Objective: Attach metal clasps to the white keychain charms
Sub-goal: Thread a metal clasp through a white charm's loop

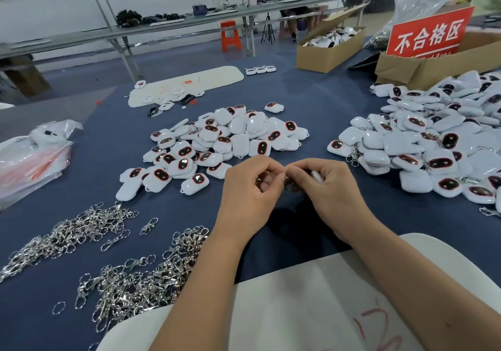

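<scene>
Surface: blue table [311,101]
Centre: heap of white charms [217,144]
Right: larger charm pile [433,139], some with clasps on; behind it cardboard boxes [328,52]; red sign [431,33]
Front left: loose metal clasps [113,264] in two spreads
Left edge: plastic bags [29,160]
Far middle: white mat [189,82] with small parts
Near edge: white sheet [311,310]

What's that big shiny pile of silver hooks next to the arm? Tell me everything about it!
The pile of metal clasps is a loose, tangled heap of shiny silver hooks with rings, looking like polished metal. It lies on the dark blue table cover, at the near left, beside the left forearm. A second heap lies farther left, with a few single clasps and one loose ring scattered around them. Neither hand touches the pile; whether the forearm brushes its edge is hard to tell.
</scene>
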